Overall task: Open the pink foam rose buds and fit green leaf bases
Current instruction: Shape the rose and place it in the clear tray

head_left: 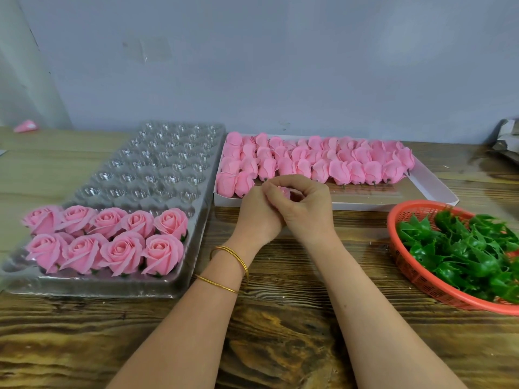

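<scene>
A wooden table carries one clear plastic tray on the left. The tray holds nine opened roses in its near cups, five in the back row and four in front. Behind the hands lies one white box packed with closed pink buds in about four rows, too crowded to count. One red basket at the right holds a heap of green leaf bases, also uncountable. The left hand and right hand meet in front of the box, both with curled fingers pinching one pink bud between them. Two gold bangles circle the left wrist.
</scene>
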`<action>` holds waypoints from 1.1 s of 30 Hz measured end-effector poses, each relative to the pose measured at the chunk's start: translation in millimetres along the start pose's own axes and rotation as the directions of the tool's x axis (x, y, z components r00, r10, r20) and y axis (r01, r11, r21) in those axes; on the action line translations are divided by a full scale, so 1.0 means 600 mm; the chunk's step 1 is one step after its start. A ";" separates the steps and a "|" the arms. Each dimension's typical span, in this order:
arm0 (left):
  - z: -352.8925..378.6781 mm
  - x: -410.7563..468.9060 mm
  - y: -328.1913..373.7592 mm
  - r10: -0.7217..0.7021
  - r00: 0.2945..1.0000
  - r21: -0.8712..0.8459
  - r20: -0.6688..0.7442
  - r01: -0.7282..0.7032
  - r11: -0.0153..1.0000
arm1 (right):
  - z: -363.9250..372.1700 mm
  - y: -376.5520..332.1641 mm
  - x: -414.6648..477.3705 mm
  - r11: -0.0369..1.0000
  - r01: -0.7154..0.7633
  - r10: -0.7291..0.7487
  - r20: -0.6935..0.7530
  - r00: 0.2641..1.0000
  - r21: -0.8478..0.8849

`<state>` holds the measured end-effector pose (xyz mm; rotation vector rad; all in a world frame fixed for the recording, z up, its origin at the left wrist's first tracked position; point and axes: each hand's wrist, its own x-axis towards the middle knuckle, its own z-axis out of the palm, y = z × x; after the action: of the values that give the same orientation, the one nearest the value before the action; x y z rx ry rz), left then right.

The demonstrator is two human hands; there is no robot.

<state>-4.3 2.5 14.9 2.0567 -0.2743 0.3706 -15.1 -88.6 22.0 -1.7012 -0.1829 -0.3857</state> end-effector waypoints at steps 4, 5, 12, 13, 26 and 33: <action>0.004 0.004 -0.004 -0.030 1.000 0.042 0.007 0.029 0.999 | 0.004 -0.002 -0.002 1.000 -0.007 0.008 0.028 1.000 -0.026; 0.003 0.004 -0.004 -0.030 1.000 0.028 0.004 0.030 0.999 | 0.004 -0.003 -0.002 1.000 -0.015 0.016 0.039 0.999 -0.014; -0.001 0.003 0.007 0.020 0.999 0.072 0.038 -0.023 0.997 | -0.001 -0.006 -0.003 0.970 -0.154 0.115 0.202 0.973 0.189; 0.000 0.001 0.007 0.020 0.999 0.062 0.032 -0.022 0.998 | -0.002 -0.006 -0.003 0.961 -0.176 0.129 0.219 0.967 0.211; -0.001 -0.004 0.003 -0.078 0.995 -0.241 0.057 0.089 0.966 | -0.022 -0.022 0.005 0.939 -0.276 0.216 0.276 0.937 0.203; 0.002 -0.012 0.008 -0.055 0.916 -0.486 0.397 0.261 0.834 | -0.030 -0.029 0.007 0.909 -0.250 0.178 0.233 0.956 0.334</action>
<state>-12.3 -0.7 15.3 1.5626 -0.3785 -0.1957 -19.7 -103.8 42.1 -1.3742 -0.1956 -0.0113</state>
